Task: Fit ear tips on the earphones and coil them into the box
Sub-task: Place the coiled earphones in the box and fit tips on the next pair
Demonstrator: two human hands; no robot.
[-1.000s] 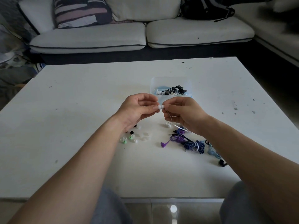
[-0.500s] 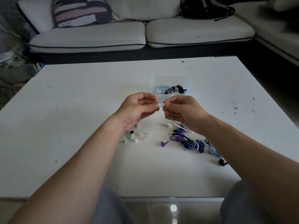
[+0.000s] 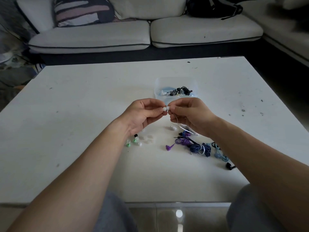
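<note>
Two hands pinch: our left hand holds the tip, our right hand the earbud. Pushed off-axis, the tip could slip and drop onto the bench.

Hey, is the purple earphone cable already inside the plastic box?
No, the purple earphones lie loose on the table, on the near side of the box, not in it.

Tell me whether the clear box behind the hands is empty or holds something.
Holds something: the clear box has a tangle of black, white and pale blue earphones lying inside it.
</note>
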